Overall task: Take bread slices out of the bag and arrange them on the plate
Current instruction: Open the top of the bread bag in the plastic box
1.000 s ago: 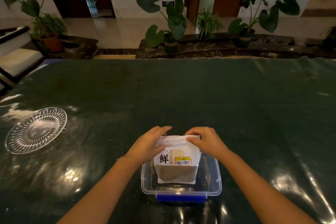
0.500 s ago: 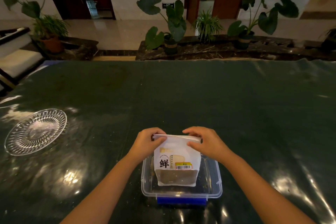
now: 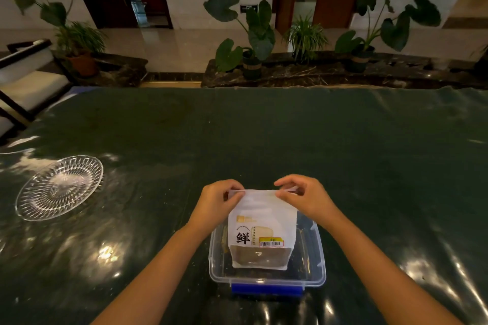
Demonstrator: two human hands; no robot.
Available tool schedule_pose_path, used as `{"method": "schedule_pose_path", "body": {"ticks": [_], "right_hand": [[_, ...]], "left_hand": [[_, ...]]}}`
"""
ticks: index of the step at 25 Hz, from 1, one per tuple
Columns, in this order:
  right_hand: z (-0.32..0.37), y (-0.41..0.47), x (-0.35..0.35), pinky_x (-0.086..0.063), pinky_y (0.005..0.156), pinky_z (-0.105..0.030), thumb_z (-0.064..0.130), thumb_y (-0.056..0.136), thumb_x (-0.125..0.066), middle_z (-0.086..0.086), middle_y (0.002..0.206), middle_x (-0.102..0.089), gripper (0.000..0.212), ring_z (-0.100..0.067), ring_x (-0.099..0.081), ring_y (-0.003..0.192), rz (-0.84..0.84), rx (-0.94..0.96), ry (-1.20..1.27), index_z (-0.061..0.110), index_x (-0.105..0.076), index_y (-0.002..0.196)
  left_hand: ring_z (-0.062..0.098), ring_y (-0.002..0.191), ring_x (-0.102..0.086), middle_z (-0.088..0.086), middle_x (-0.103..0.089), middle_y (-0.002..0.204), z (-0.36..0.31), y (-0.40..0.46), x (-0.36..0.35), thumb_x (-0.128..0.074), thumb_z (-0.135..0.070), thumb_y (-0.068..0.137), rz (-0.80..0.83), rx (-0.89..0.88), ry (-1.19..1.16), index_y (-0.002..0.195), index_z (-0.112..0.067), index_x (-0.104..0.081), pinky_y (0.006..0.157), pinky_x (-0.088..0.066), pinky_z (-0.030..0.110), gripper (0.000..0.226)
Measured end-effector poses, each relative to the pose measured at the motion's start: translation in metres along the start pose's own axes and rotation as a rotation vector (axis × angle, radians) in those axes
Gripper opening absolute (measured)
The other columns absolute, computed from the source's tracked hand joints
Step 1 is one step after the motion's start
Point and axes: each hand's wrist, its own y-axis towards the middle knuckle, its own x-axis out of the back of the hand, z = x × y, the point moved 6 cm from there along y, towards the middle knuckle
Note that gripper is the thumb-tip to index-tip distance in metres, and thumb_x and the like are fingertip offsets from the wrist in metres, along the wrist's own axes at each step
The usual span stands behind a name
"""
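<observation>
A white bread bag (image 3: 261, 229) with a black character, a barcode sticker and a clear window at its base hangs upright over a clear plastic box (image 3: 315, 253). My left hand (image 3: 215, 203) pinches the bag's top strip at its left end. My right hand (image 3: 306, 196) pinches the same strip at its right end. Brown bread shows through the window; no slice is outside the bag. A clear cut-glass plate (image 3: 59, 187) lies bare on the table at the far left, well away from both hands.
The clear plastic box has a blue clip (image 3: 266, 291) on its near side and sits close to the table's near edge. A dark glossy cover (image 3: 290, 134) spreads over the whole table. Potted plants and a stone ledge stand beyond the far edge.
Both hands have raised the bag higher out of the box, so its base now hangs near the box's rim. The grip stays on the top strip.
</observation>
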Motion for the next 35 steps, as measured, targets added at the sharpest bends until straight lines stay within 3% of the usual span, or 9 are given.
{"method": "schedule_pose_path", "body": {"ticks": [4,6,9,13,21,27,30,32,35], "right_hand": [[0.014,0.006,-0.004,-0.048,0.064,-0.013,0.021,0.080,-0.066,0.016,0.078,-0.066,0.015,-0.001,-0.063,0.080,0.067,0.040,-0.148,0.034,-0.068,0.074],[0.016,0.011,-0.003,-0.049,0.064,-0.015,0.018,0.081,-0.064,0.012,0.077,-0.066,0.014,-0.006,-0.064,0.079,0.052,0.007,-0.151,0.029,-0.069,0.073],[0.016,0.012,-0.005,-0.051,0.060,-0.016,0.017,0.081,-0.065,0.008,0.078,-0.067,0.013,-0.008,-0.065,0.078,0.074,-0.022,-0.132,0.027,-0.069,0.073],[0.018,0.015,-0.001,-0.051,0.059,-0.016,0.016,0.081,-0.065,0.008,0.078,-0.066,0.013,-0.008,-0.064,0.079,0.080,-0.031,-0.164,0.026,-0.069,0.073],[0.024,0.042,0.014,-0.051,0.068,-0.022,0.019,0.082,-0.063,0.007,0.083,-0.066,0.014,-0.009,-0.062,0.083,0.069,0.010,-0.287,0.030,-0.067,0.074],[0.026,0.054,0.024,-0.053,0.078,-0.032,0.023,0.083,-0.063,0.000,0.096,-0.067,0.006,-0.017,-0.062,0.092,-0.006,-0.019,-0.528,0.023,-0.065,0.089],[0.067,0.022,0.010,-0.050,0.079,-0.030,0.021,0.081,-0.062,0.001,0.099,-0.063,0.012,-0.014,-0.056,0.096,-0.077,0.421,-0.648,0.019,-0.063,0.093],[0.086,-0.010,-0.013,-0.051,0.067,-0.026,0.025,0.081,-0.057,0.000,0.089,-0.065,0.007,-0.015,-0.059,0.083,0.115,0.638,-0.701,0.022,-0.060,0.086],[0.071,-0.024,-0.029,-0.048,0.066,-0.023,0.027,0.085,-0.053,-0.001,0.093,-0.068,0.011,-0.016,-0.062,0.082,0.500,0.497,-0.968,0.022,-0.060,0.091]], "left_hand": [[0.008,0.102,-0.056,-0.016,-0.056,0.101,0.002,-0.001,0.002,-0.069,-0.022,0.078,-0.090,0.082,-0.022,0.103,-0.031,-0.057,0.080,-0.045,0.014,0.030],[0.010,0.115,-0.044,-0.006,-0.051,0.118,-0.013,-0.012,0.003,-0.073,-0.026,0.073,-0.213,-0.203,0.338,0.120,-0.027,-0.049,0.098,-0.035,0.022,0.053],[0.019,0.113,-0.043,0.004,-0.061,0.113,-0.033,-0.029,-0.014,-0.074,-0.027,0.070,-0.263,-0.529,0.662,0.104,-0.023,-0.058,0.099,-0.037,0.037,0.037],[0.022,0.107,-0.055,0.002,-0.069,0.104,-0.048,-0.030,-0.017,-0.083,-0.031,0.060,-0.167,-0.535,0.706,0.084,-0.022,-0.067,0.093,-0.046,0.039,0.030],[0.010,0.091,-0.066,-0.005,-0.073,0.089,-0.059,-0.083,-0.006,-0.076,-0.025,0.068,-0.062,-0.665,0.594,0.094,-0.024,-0.056,0.105,-0.033,0.052,0.033],[0.005,0.080,-0.067,-0.006,-0.074,0.084,-0.064,-0.097,-0.007,-0.081,-0.029,0.064,0.032,-0.647,0.608,0.090,-0.023,-0.068,0.094,-0.048,0.030,0.030],[0.005,0.079,-0.065,-0.007,-0.073,0.084,-0.066,-0.093,-0.009,-0.080,-0.029,0.065,0.077,-0.616,0.571,0.091,-0.022,-0.066,0.084,-0.050,0.022,0.030],[0.004,0.083,-0.063,-0.008,-0.073,0.088,-0.067,-0.092,-0.010,-0.077,-0.031,0.067,0.093,-0.605,0.552,0.095,-0.024,-0.064,0.086,-0.045,0.018,0.032],[0.002,0.085,-0.062,-0.010,-0.072,0.090,-0.067,-0.091,-0.013,-0.073,-0.031,0.071,0.120,-0.575,0.552,0.097,-0.026,-0.063,0.089,-0.040,0.017,0.028]]}}
